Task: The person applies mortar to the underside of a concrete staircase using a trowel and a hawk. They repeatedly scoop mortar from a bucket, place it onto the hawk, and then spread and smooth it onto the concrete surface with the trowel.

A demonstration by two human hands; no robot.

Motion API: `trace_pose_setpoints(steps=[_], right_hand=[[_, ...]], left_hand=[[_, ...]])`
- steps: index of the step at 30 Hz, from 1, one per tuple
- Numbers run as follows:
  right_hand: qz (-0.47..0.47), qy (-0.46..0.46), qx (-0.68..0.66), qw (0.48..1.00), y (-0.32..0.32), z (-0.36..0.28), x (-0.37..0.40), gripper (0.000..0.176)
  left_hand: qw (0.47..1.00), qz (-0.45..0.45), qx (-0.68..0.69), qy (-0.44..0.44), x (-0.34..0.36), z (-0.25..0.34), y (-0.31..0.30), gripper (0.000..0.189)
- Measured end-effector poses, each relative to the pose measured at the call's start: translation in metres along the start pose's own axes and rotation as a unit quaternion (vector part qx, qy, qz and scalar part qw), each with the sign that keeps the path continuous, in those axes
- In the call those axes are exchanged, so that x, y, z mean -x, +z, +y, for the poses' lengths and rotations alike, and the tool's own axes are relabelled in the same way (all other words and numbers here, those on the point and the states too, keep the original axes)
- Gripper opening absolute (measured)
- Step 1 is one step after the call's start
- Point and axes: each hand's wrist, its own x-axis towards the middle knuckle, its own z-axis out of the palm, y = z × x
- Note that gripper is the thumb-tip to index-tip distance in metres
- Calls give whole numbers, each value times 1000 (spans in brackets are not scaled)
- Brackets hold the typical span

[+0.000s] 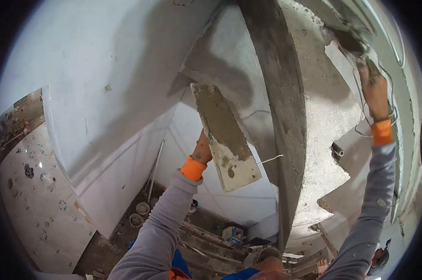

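Observation:
My left hand [202, 150], in a grey sleeve with an orange cuff, holds a flat rectangular board [227, 140] from behind; its fingers are hidden. Wet grey mortar [220, 119] covers much of the board's upper part. At the upper right my right hand [373, 86] is raised against the edge of a rough concrete surface [320, 88], its fingers closed. What it grips is blurred and too small to name. Thin pale wires [364, 112] hang beside this hand.
A dark concrete beam [285, 102] runs down the middle. Left are white walls [99, 70] and a speckled panel [38, 205]. Below lie buckets [136, 220], planks [211, 247] and a blue item [234, 234]. A pipe end [337, 150] protrudes. Another person's head [380, 257] shows lower right.

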Motion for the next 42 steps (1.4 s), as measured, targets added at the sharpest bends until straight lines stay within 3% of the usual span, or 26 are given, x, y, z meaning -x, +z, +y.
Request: trace_pose_setpoints(steps=[1,3,5,6,7,10,11,12,15,17,20,22,24,27,29,31,32,37,41,42], right_hand=[[19,1,9,1000,-5,6,7,39],[6,33,26,999,-17,11,25,42],[-55,106,2,993,-27,10,61,41],[-85,148,-30,985,-25,11,87,38],[-62,81,11,995,-14,23,120,36],[-83,35,35,995,16,1,217,29],[-187,140,-116,965,14,-25,234,25],[-255,137,-83,953,20,-36,263,22],[-205,164,-229,937,44,-91,312,22],[-252,192,-251,915,37,-89,356,22],[-212,196,-292,912,21,-80,393,24],[-230,223,-313,894,42,-80,387,23],[-249,264,-328,872,29,-74,394,27],[-244,223,-338,881,3,-65,429,25],[-288,221,-364,858,-15,-56,474,26],[-325,196,-352,856,-54,-54,473,24],[-297,196,-347,867,-67,-57,471,22],[-517,233,-304,766,-147,-40,519,25],[-546,303,-271,733,-187,-32,561,28],[-582,318,-266,699,-193,-19,562,30]], left_hand=[[998,-8,-41,48,-3,5,4,47],[979,-15,186,-76,0,-12,14,51],[950,-30,280,-135,4,-36,21,56],[954,-44,265,-134,7,-51,24,58],[959,-55,245,-135,8,-60,24,57],[970,-68,190,-135,7,-70,24,57],[972,-70,178,-139,7,-70,22,57],[973,-73,167,-143,6,-72,20,57],[975,-87,131,-157,-3,-73,8,56],[975,-100,104,-171,-1,-75,16,56],[969,-133,60,-198,2,-77,30,55],[958,-174,32,-227,-6,-79,25,55],[939,-226,20,-259,10,-73,38,55],[901,-303,14,-310,63,-62,62,54],[871,-342,10,-351,102,-60,70,54],[832,-383,-11,-402,145,-55,71,54],[810,-405,-20,-423,163,-56,74,54],[710,-513,-55,-479,242,-76,120,53],[652,-595,-78,-464,297,-95,184,52],[641,-610,-86,-457,308,-100,204,52]])
